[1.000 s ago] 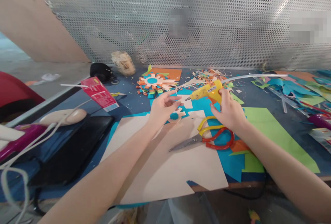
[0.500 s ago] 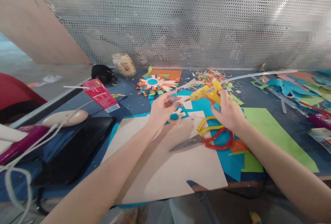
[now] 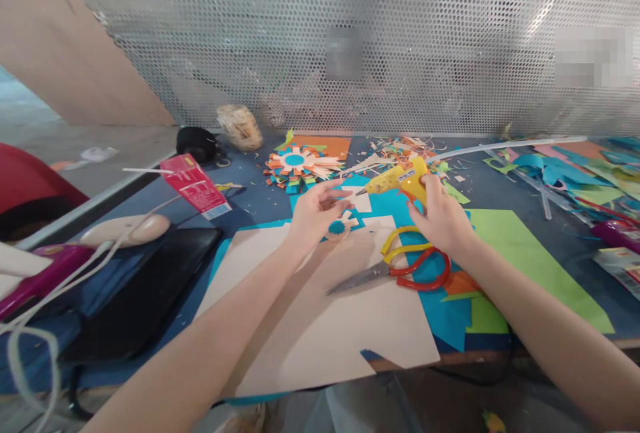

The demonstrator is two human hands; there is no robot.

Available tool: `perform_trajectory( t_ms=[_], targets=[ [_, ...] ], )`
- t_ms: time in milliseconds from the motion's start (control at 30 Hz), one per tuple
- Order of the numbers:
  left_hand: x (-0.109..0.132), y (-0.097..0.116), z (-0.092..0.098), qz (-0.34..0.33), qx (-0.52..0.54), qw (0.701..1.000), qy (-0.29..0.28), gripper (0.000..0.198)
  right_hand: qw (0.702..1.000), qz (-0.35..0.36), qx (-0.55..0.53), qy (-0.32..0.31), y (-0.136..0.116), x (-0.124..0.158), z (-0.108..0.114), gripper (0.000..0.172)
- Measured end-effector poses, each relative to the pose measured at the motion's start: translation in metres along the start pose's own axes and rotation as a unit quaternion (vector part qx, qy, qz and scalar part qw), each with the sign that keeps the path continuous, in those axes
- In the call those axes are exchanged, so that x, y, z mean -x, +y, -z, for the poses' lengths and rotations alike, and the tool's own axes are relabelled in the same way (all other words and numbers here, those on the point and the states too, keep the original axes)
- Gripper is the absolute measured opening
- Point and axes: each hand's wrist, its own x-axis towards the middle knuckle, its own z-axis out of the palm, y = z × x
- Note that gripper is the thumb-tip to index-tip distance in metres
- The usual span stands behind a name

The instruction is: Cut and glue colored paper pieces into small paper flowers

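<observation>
My right hand (image 3: 443, 216) is wrapped round the grip of a yellow glue gun (image 3: 393, 180), its nozzle pointing left. Facing the nozzle, my left hand (image 3: 315, 210) has its fingers curled towards the thumb; what they pinch, if anything, I cannot make out. Just below those fingers is a small cream paper flower (image 3: 345, 226) with a blue centre, over a cream sheet (image 3: 320, 326). Scissors (image 3: 365, 278) with one yellow and one red handle lie between my forearms. Farther back rests a larger layered paper flower (image 3: 295, 161) with a blue middle.
A red drink carton (image 3: 195, 183) with a straw, a black tablet-like slab (image 3: 145, 293) and white cables (image 3: 35, 333) occupy the left. Paper scraps (image 3: 565, 170) pile up at right, beside a green sheet (image 3: 525, 260). A perforated metal panel (image 3: 300, 40) closes off the back.
Hardly anything differs. Both hands and the glue gun hold nearly the same place; the view has shifted very slightly.
</observation>
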Motion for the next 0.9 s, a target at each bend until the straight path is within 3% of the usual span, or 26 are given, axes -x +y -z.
perform_trajectory(
  t_ms=[533, 767, 900],
  targets=[
    [0.002, 0.005, -0.001, 0.003, 0.008, 1.0, -0.002, 0.048, 1.0, -0.007, -0.021, 0.015, 0.0, 0.0, -0.001, 0.026],
    [0.002, 0.005, 0.0, -0.002, 0.023, 1.0, -0.001, 0.052, 0.994, -0.083, -0.064, -0.027, 0.005, -0.004, -0.004, 0.034],
    [0.001, 0.002, -0.001, 0.003, 0.033, 0.999, -0.014, 0.053, 0.991, -0.124, -0.031, -0.042, 0.013, -0.01, -0.008, 0.029]
  ],
)
